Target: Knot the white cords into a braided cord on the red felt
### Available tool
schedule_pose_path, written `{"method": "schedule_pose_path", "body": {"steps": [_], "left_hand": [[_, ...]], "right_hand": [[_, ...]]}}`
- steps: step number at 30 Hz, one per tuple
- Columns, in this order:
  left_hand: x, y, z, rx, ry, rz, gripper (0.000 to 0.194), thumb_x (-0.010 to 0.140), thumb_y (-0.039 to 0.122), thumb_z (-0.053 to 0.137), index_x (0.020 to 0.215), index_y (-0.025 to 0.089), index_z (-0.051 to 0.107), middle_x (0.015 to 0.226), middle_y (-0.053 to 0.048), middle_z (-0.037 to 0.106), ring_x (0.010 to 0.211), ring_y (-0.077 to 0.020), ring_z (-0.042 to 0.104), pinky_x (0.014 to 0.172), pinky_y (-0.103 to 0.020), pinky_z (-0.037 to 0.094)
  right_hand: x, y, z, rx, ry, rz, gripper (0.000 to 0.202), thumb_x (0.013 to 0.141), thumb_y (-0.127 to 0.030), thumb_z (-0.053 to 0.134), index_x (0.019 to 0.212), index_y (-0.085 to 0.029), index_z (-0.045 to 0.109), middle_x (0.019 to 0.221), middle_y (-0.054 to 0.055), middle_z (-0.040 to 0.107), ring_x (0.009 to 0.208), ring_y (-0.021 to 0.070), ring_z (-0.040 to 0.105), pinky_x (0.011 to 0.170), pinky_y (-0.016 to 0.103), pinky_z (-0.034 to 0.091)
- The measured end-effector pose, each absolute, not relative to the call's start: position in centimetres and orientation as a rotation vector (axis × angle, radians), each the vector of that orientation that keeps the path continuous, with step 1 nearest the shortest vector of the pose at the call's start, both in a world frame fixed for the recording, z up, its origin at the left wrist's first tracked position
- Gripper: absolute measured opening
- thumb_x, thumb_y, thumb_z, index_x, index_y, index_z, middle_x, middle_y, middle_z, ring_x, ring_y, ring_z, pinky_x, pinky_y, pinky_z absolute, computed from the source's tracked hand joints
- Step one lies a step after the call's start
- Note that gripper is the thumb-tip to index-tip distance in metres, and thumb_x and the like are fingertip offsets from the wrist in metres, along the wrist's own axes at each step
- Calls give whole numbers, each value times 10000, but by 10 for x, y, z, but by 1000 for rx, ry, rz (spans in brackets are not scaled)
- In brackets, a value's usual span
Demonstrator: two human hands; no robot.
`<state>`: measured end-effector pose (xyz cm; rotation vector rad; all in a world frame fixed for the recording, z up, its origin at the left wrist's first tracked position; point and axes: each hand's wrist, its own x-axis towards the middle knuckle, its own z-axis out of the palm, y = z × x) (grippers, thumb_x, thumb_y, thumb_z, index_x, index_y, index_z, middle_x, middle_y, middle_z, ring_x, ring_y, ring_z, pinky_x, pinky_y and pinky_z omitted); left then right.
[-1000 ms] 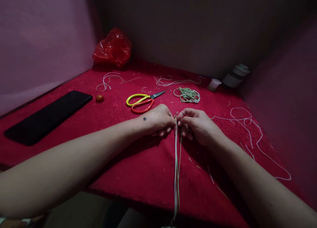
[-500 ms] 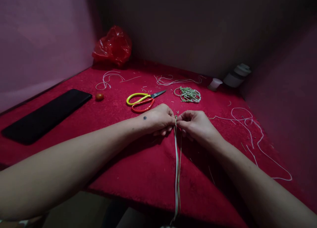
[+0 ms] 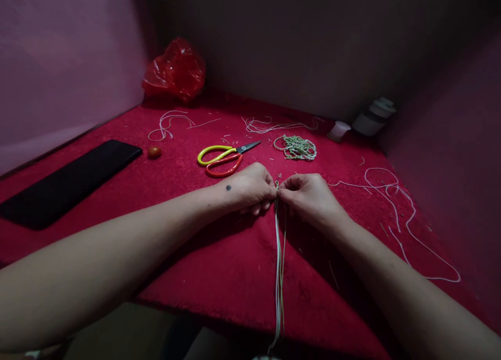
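Several white and pale green cords point(image 3: 278, 266) run from a small looped knot down over the table's front edge. My left hand point(image 3: 256, 188) pinches them near the knot from the left, fingers closed. From the right, my right hand point(image 3: 307, 193) pinches the cords at the same spot, thumb and forefinger together. The fingertips of both hands almost meet and partly hide the knot. Just beyond my left hand lie scissors point(image 3: 225, 159) with one yellow and one red handle. A heap of green and white braided cord point(image 3: 296, 147) lies beyond my right hand.
On the red table cover point(image 3: 219, 276) lie a dark phone-like slab point(image 3: 70, 182), a small red-orange oval object point(image 3: 154, 152) and loose white threads point(image 3: 409, 214). A red plastic bag point(image 3: 174, 70), a small white cup point(image 3: 340, 130) and a white container point(image 3: 373, 117) stand near the walls.
Both hands keep their pinch at the knot, with hardly any finger movement. The whole view has shifted slightly, so things sit a little further left.
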<state>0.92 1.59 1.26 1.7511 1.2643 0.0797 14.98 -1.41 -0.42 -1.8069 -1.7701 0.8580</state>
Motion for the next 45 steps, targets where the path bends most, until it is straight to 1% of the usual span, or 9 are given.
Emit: {"method": "schedule_pose_path", "body": {"steps": [3,5,14,19,24,29,34,40,45], "left_hand": [[9,16,12,1756,1254,90,190,706,234,466,535,158,502,361,29,455,247,-73,359,285,-195,255],[10,16,12,1753,1251,88,187,712,226,458,546,157,508,370,27,460,250,-77,360,287,-203,258],[10,18,6,1780,1277,67,212,755,278,447,650,146,575,450,5,531,271,-72,385,302,-207,283],[9,18,6,1776,1268,62,197,750,265,440,639,154,559,405,21,495,252,-80,370,288,-211,284],[10,17,10,1735,1245,94,159,754,228,448,649,154,542,427,24,518,245,-73,366,280,-209,269],[11,16,14,1651,1221,116,147,765,158,432,632,154,496,394,39,494,226,-65,345,272,-203,249],[12,15,18,1616,1203,127,147,769,139,436,629,155,477,384,50,479,233,-58,356,277,-190,258],[12,15,18,1646,1229,114,139,758,157,438,626,158,480,393,43,486,231,-60,342,272,-198,252],[7,20,12,1730,1196,66,135,739,230,454,623,167,484,470,7,555,259,-82,397,270,-212,274]], "right_hand": [[151,-12,-9,-1771,-1806,800,124,696,-191,508,624,-146,599,470,3,553,404,71,464,390,172,288],[151,-13,-8,-1781,-1783,827,118,698,-198,504,627,-151,585,449,-12,533,378,62,439,382,169,281],[150,-17,6,-1788,-1503,1212,54,721,-172,503,692,-154,544,390,-55,472,249,49,330,263,168,214],[152,-16,6,-1768,-1510,1219,76,726,-193,531,663,-151,535,388,-52,476,251,42,336,260,160,219],[155,-16,5,-1736,-1544,1226,100,736,-209,534,657,-147,534,407,-44,492,260,36,355,266,151,223],[156,-16,4,-1702,-1552,1258,75,738,-184,523,672,-150,531,418,-45,497,263,41,356,272,157,236],[156,-16,3,-1708,-1542,1259,59,732,-168,530,674,-156,528,410,-51,496,262,47,362,276,163,245],[154,-17,4,-1706,-1560,1245,80,713,-143,543,644,-157,506,407,-52,490,269,41,378,278,151,259],[154,-18,3,-1700,-1609,1196,98,722,-167,541,641,-166,485,415,-54,482,274,45,382,271,151,273]]}}
